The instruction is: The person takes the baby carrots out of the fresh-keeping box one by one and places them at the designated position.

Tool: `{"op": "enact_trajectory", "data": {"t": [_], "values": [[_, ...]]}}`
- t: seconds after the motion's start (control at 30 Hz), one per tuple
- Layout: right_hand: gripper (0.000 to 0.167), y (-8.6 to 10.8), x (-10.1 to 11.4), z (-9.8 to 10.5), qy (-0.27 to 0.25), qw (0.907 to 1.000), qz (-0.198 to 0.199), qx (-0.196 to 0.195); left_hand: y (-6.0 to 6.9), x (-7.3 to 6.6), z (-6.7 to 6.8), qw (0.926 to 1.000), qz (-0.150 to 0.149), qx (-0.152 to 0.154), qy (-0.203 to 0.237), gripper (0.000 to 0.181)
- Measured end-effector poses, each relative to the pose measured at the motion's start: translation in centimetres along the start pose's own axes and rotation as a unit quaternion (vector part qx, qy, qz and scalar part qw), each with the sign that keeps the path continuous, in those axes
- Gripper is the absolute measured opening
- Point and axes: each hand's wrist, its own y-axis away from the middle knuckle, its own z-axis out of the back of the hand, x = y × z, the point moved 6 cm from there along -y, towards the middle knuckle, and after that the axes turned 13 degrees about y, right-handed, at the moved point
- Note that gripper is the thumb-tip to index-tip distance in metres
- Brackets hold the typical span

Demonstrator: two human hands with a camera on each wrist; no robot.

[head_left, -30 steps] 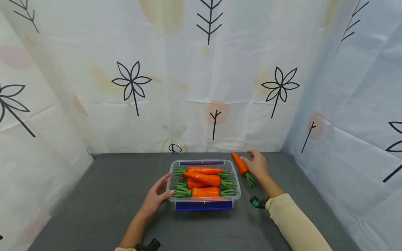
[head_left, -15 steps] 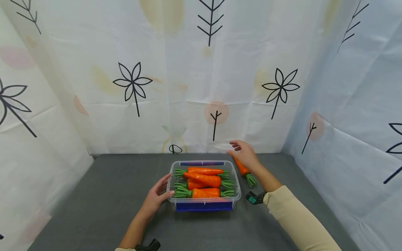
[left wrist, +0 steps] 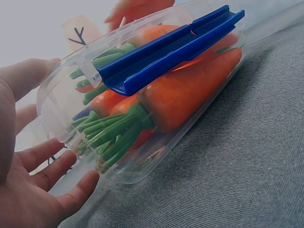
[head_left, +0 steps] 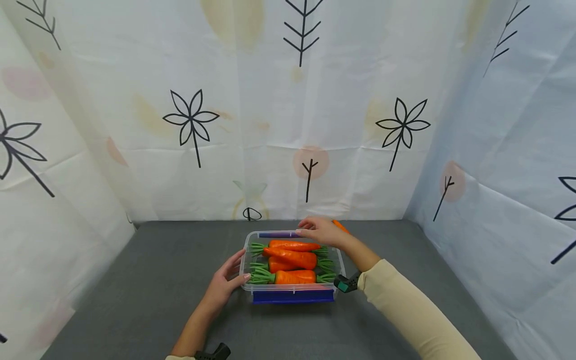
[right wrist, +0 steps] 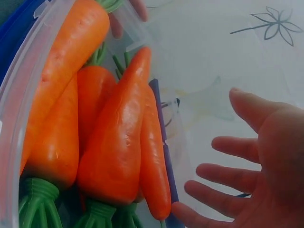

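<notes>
A clear plastic container [head_left: 294,287] with blue latches holds several orange carrots [head_left: 290,257] with green stem tops, lying crosswise. My left hand [head_left: 222,281] rests against the container's left wall, fingers spread along the outside, as the left wrist view shows too [left wrist: 47,185]. Behind the container's back right rim is my right hand [head_left: 325,233], its fingers straight and holding nothing. In the right wrist view the right hand [right wrist: 266,166] is spread beside the back latch [right wrist: 164,142]. A loose carrot [head_left: 340,226] lies on the table behind the right hand, mostly hidden by that arm.
The grey table [head_left: 157,290] surrounds the container. A white patterned curtain [head_left: 252,125] stands at its back edge, with side panels to the left and right. A black wrist camera [head_left: 347,283] sits on the right wrist, close to the container's right wall.
My right hand has moved left from beside the loose carrot, over it, to the container's back right rim. The carrot has stayed on the table. My left hand has not moved.
</notes>
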Motion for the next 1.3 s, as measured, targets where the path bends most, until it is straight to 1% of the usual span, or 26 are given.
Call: {"op": "enact_trajectory", "data": {"t": [0.13, 0.33, 0.53, 0.67, 0.8, 0.93, 1.1, 1.3], "values": [[0.043, -0.6, 0.3, -0.5, 0.020, 0.9997, 0.001, 0.018, 0.1, -0.3, -0.1, 1.0000, -0.006, 0.004, 0.003, 0.062], [0.041, -1.0, 0.7, -0.5, 0.039, 0.9990, -0.019, 0.010, 0.0, -0.4, -0.2, 0.9999, -0.011, 0.007, 0.003, 0.062], [0.038, -1.0, 1.0, -0.6, 0.042, 0.9991, -0.009, 0.002, -0.2, -0.1, -0.1, 1.0000, 0.000, 0.006, 0.007, 0.062], [0.036, -1.2, 0.7, -1.1, 0.049, 0.9986, -0.011, 0.018, -0.2, 0.0, 0.0, 1.0000, 0.004, 0.002, 0.007, 0.062], [0.036, -1.6, 0.3, -2.1, 0.057, 0.9972, -0.025, 0.042, -0.1, 0.0, 0.1, 1.0000, 0.000, 0.005, 0.005, 0.062], [0.036, -2.0, 0.6, -2.7, 0.064, 0.9958, -0.034, 0.056, 0.0, 0.1, 0.2, 1.0000, 0.002, 0.005, 0.008, 0.063], [0.034, -2.7, 1.2, -3.2, 0.074, 0.9945, -0.029, 0.068, 0.0, -0.2, 0.0, 1.0000, -0.002, 0.005, 0.006, 0.063], [0.028, -3.4, 1.6, -3.9, 0.095, 0.9935, -0.021, 0.060, 0.1, -0.1, -0.1, 1.0000, -0.001, 0.005, 0.007, 0.063]]}}
